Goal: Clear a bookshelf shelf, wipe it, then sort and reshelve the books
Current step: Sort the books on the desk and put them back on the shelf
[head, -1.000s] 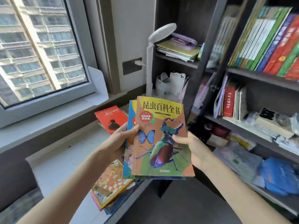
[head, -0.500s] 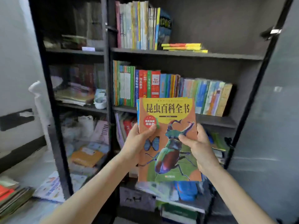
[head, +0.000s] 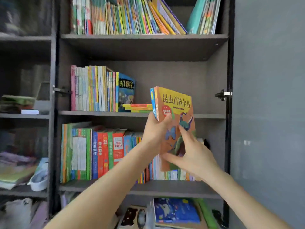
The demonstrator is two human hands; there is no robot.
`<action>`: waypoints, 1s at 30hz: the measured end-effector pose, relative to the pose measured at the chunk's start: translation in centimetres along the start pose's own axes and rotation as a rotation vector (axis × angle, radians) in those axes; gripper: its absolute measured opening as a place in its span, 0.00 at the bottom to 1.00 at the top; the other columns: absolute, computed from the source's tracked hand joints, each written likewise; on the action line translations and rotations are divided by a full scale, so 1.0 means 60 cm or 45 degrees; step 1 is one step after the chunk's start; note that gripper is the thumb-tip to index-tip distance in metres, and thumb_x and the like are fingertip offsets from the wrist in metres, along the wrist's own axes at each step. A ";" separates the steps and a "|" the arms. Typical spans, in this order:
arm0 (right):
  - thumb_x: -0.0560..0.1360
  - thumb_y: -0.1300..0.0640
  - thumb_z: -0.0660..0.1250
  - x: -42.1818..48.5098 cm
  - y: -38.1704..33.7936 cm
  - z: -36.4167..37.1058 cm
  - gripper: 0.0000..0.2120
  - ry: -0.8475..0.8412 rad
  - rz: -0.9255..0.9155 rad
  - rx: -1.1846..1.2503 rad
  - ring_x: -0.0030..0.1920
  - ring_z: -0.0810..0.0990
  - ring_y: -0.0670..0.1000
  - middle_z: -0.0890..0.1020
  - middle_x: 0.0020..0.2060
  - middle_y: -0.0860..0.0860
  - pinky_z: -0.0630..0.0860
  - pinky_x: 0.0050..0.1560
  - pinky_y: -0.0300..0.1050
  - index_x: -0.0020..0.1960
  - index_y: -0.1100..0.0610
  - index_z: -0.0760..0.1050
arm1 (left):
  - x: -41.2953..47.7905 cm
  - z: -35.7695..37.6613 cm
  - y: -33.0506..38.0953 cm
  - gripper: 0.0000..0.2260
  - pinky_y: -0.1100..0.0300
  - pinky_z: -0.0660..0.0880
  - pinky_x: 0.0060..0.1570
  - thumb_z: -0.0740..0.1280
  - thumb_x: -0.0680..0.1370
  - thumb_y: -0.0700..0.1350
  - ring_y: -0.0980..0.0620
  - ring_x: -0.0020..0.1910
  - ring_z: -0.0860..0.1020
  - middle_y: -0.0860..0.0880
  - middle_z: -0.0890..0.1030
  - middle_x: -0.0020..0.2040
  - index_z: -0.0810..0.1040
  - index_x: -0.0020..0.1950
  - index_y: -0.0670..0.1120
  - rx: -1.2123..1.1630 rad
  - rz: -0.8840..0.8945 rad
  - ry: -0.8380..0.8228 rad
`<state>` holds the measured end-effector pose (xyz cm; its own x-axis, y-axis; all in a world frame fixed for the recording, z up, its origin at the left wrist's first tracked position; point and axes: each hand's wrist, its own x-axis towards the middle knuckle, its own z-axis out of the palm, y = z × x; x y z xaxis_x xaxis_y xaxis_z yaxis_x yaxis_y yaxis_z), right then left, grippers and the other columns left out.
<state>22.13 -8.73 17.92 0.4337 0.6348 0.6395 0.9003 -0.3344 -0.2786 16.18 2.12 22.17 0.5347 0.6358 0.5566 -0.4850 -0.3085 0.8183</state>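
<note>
left hand [head: 156,129] gripping insect books [head: 175,111], right hand [head: 194,156] fingers on cover, half-filled shelf [head: 209,116] behind

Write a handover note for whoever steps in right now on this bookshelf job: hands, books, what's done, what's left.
Left hand grips the stack by its spine edge, insect book in front. Right hand rests open on the front cover.
Stack is held up before the middle shelf, not yet on it.
Done: an upright row stands at that shelf's left, flat books beside it.
Left: shelve the stack in the free right part. Whether it was wiped cannot be told.
</note>
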 end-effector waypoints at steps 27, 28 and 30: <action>0.76 0.65 0.62 0.399 0.124 0.019 0.22 0.835 0.103 0.345 0.57 0.78 0.57 0.78 0.60 0.55 0.77 0.55 0.54 0.68 0.59 0.64 | 0.427 -0.016 -0.003 0.22 0.68 0.68 0.58 0.66 0.77 0.56 0.59 0.61 0.73 0.52 0.74 0.67 0.70 0.69 0.49 1.274 0.513 -0.751; 0.76 0.65 0.63 0.402 0.132 0.021 0.21 0.822 0.110 0.376 0.58 0.78 0.56 0.78 0.61 0.55 0.77 0.55 0.52 0.68 0.59 0.64 | 0.437 -0.040 -0.019 0.27 0.65 0.66 0.62 0.67 0.76 0.58 0.57 0.65 0.71 0.52 0.71 0.69 0.67 0.72 0.50 1.503 0.479 -0.771; 0.77 0.65 0.63 0.409 0.145 0.019 0.19 0.798 0.112 0.428 0.59 0.78 0.54 0.76 0.63 0.54 0.76 0.51 0.45 0.66 0.59 0.64 | 0.453 -0.085 -0.042 0.34 0.60 0.65 0.66 0.68 0.73 0.62 0.53 0.68 0.69 0.53 0.68 0.71 0.62 0.74 0.51 1.790 0.332 -0.825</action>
<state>40.62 4.74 30.36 0.4930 0.0620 0.8678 0.8695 -0.0690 -0.4890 28.41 23.82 34.50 0.9160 0.1757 0.3607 0.2030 -0.9784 -0.0389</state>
